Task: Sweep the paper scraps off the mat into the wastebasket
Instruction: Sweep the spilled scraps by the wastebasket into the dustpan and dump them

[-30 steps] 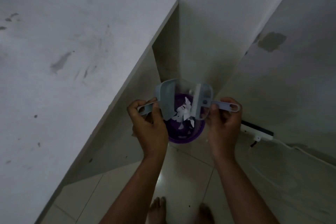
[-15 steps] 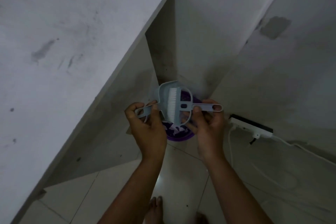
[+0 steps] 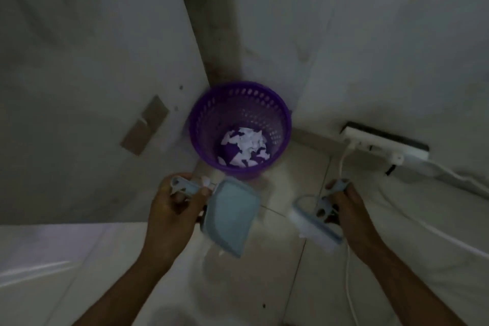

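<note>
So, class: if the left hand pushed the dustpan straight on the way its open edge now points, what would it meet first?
The left hand holds the dustpan with its open edge aimed down and toward the person, away from the wastebasket. Nothing shows in that line before the floor tiles, though depth is unclear.

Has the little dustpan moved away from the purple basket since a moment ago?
Yes. The dustpan, in the left hand, was over the wastebasket before; now it is clear of the rim, nearer the person.
</note>
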`<state>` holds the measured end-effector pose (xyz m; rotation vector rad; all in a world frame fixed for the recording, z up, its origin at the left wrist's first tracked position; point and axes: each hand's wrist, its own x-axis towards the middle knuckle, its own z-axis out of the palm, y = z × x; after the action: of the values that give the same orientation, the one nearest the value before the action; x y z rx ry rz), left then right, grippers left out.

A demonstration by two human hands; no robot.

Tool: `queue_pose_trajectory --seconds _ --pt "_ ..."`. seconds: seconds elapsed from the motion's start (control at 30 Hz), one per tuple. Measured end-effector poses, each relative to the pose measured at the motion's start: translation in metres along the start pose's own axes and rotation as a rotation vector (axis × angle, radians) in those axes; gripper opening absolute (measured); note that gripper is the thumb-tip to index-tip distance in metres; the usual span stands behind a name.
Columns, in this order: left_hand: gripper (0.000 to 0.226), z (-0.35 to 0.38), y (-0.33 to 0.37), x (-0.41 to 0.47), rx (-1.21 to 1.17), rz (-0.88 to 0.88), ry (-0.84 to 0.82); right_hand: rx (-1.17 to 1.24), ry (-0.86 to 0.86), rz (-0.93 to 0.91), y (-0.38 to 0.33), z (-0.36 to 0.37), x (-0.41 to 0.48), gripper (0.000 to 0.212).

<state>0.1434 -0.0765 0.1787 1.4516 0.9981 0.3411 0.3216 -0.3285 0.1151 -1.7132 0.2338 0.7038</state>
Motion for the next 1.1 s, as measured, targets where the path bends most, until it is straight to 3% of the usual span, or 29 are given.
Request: queue_pose_trajectory --seconds 0.1,0.2,0.33,0.4,0.47,0.57,0.73,0.93,1.03,1.1 --pt "0.023 0.007 -0.087 0.014 0.073 -0.195 -0.160 -0.176 -0.026 0.141 0.090 -0.018 0.023 0.022" --pt "0.017 0.021 -0.163 0.033 -0.009 -0.329 -0.126 -0.454 0.001 0.119 0.156 -0.032 0.036 0.016" --pt "0.012 0.050 -0.231 0.043 -0.284 -0.364 0.062 -0.386 0.281 -0.113 0.191 -0.041 0.031 0.008" --pt "0.017 0.073 -0.257 0.040 -0.376 -0.351 0.083 -0.463 0.448 -0.305 0.201 -0.044 0.026 0.011" --pt "0.023 0.098 -0.277 0.034 -0.413 -0.323 0.096 -0.550 0.507 -0.464 0.211 -0.037 0.022 0.010" --pt "0.029 0.121 -0.289 0.024 -0.429 -0.292 0.150 -0.541 0.441 -0.553 0.226 -0.010 0.025 0.004" --pt "0.027 0.121 -0.290 0.015 -0.472 -0.336 0.214 -0.461 0.137 -0.575 0.221 0.051 0.020 0.009" --pt "0.023 0.113 -0.294 0.019 -0.522 -0.380 0.194 -0.395 0.237 -0.604 0.212 0.024 0.029 0.020" --pt "0.012 0.111 -0.290 0.016 -0.572 -0.414 0.167 -0.417 0.066 -0.573 0.213 0.034 0.027 0.017" --pt "0.015 0.103 -0.291 0.021 -0.607 -0.417 0.247 -0.442 -0.055 -0.612 0.209 0.051 0.027 0.010"
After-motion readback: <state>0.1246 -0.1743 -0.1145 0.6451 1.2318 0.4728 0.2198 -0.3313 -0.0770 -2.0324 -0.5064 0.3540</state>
